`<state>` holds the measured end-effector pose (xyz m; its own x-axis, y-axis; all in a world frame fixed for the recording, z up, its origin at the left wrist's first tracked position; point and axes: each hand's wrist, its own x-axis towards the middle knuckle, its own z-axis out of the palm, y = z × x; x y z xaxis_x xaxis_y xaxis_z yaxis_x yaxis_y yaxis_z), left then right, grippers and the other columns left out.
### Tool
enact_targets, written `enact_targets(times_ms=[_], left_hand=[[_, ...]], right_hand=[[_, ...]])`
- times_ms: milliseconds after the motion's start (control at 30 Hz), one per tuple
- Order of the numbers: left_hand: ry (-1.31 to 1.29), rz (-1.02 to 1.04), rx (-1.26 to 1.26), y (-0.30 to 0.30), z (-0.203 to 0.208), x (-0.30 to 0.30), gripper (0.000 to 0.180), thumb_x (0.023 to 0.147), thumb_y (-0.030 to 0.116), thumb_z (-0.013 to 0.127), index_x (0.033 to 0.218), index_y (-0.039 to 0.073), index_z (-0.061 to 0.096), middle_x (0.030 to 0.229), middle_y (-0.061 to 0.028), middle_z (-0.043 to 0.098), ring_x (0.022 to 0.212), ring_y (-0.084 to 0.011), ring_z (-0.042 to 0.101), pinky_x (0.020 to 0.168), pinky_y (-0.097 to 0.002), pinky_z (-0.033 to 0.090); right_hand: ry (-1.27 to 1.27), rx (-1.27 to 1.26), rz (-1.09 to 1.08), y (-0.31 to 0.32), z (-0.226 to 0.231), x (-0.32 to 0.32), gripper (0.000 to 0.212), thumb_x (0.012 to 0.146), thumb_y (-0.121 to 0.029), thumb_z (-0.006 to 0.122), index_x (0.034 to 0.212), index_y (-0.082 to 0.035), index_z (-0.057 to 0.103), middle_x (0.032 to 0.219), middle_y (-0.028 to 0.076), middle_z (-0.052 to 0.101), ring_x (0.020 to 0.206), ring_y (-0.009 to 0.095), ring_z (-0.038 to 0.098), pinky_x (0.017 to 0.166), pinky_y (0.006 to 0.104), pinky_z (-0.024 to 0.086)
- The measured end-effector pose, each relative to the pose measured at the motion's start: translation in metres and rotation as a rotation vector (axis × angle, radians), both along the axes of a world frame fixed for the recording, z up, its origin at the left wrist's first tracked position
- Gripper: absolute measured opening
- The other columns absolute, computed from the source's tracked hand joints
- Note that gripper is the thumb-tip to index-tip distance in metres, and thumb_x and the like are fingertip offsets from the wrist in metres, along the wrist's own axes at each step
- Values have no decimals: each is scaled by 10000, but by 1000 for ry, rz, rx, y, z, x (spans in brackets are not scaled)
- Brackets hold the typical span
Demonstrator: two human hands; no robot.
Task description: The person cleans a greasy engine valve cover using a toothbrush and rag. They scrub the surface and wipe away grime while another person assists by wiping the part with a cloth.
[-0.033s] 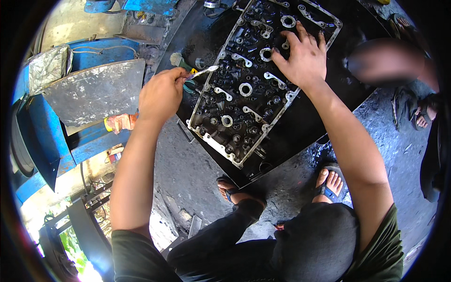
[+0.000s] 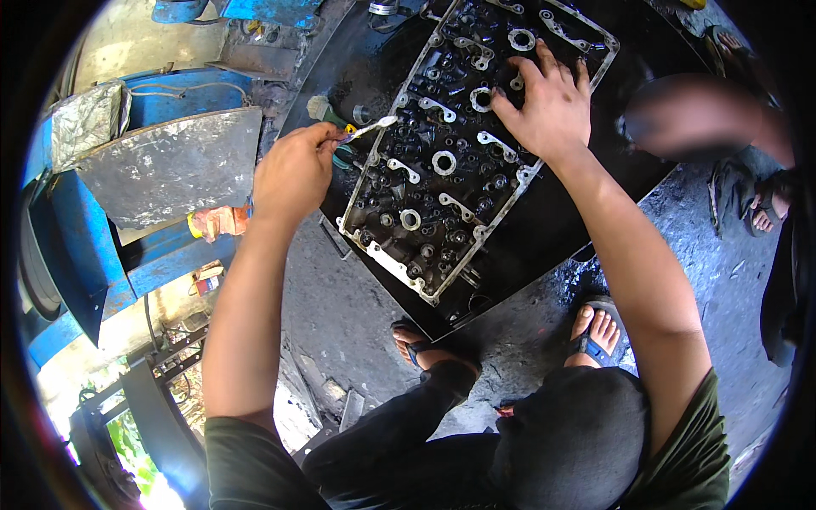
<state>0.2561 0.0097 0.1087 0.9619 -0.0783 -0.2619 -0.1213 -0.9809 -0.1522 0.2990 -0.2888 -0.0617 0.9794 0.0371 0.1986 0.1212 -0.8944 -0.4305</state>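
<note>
Engine cylinder head (image 2: 444, 162) on a black tray (image 2: 544, 225), upper centre of the frame.
With closed fingers, your left hand (image 2: 293, 172) pinches a slim, pale-tipped tool (image 2: 371, 129), its tip at the cylinder head's left edge; toward upper right, your right hand (image 2: 554, 112) spreads open fingers over the part.

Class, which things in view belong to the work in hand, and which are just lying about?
Belongs to the work:
thin pale-tipped tool, held in the left hand
engine part, with the right hand over it
black surface beneath the engine part

Apparently just lying about:
grey panel at left
orange bundle near its lower edge
crumpled silvery sheet
</note>
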Motion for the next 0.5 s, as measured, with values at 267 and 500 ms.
enact_targets(times_ms=[267, 500], left_hand=[[65, -251, 179, -38, -14, 48, 186, 1013, 221, 629, 1140, 178, 758, 1067, -126, 749, 1018, -365, 716, 855, -499, 565], [47, -281, 160, -47, -15, 47, 228, 941, 175, 605, 1054, 221, 798, 1008, -105, 770, 941, -355, 760, 789, -480, 610]], right_hand=[[-58, 18, 8, 0, -8, 0, 631, 903, -568, 673, 1407, -188, 668, 1584, 192, 539, 1459, 338, 516, 1314, 566, 184], [-16, 48, 15, 0, -4, 2, 638, 895, -565, 680, 1408, -186, 669, 1606, 201, 506, 1465, 332, 508, 1321, 565, 174]])
